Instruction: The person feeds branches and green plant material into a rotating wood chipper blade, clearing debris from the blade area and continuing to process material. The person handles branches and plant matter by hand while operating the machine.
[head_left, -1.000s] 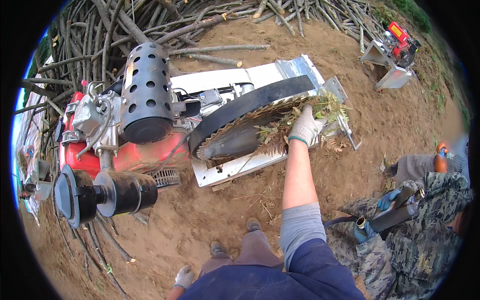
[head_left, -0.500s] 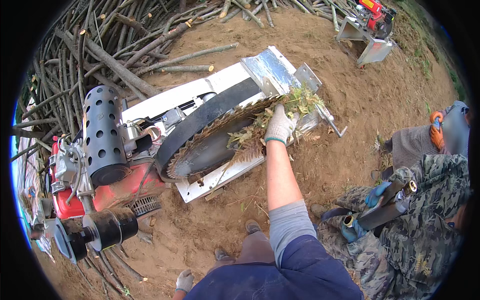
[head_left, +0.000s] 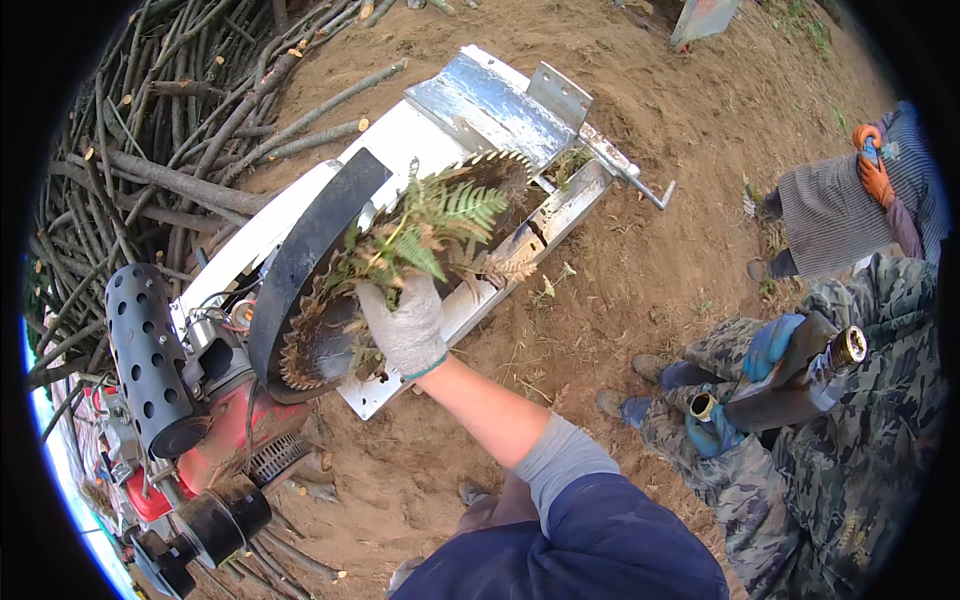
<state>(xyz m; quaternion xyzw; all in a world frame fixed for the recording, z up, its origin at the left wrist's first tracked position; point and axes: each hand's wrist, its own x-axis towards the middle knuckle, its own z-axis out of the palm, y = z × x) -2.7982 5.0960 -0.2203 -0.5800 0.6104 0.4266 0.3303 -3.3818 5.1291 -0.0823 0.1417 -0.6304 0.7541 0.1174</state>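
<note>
My right hand [head_left: 408, 325], in a pale work glove, is closed around a bunch of green and brown fern fronds [head_left: 430, 232]. It holds them over the large round saw blade [head_left: 325, 338], hiding much of the blade's face. The toothed rim shows at the upper right and lower left of the ferns. A black curved guard [head_left: 305, 255] runs along the blade's far left side. The blade sits in a white metal frame [head_left: 490, 305] joined to a red engine [head_left: 245, 425]. My left hand does not show.
A perforated black cylinder [head_left: 150, 355] stands on the engine. Cut branches [head_left: 180, 185] are heaped at the upper left. A crank handle [head_left: 655, 192] juts from the frame's far end. At right, a person in camouflage [head_left: 860, 430] holds a dark container [head_left: 790, 400]; another wears orange gloves [head_left: 876, 178].
My right hand has moved with the ferns from the blade's far right end toward its near left part. My gloved left hand, earlier at the lower edge, has gone from view.
</note>
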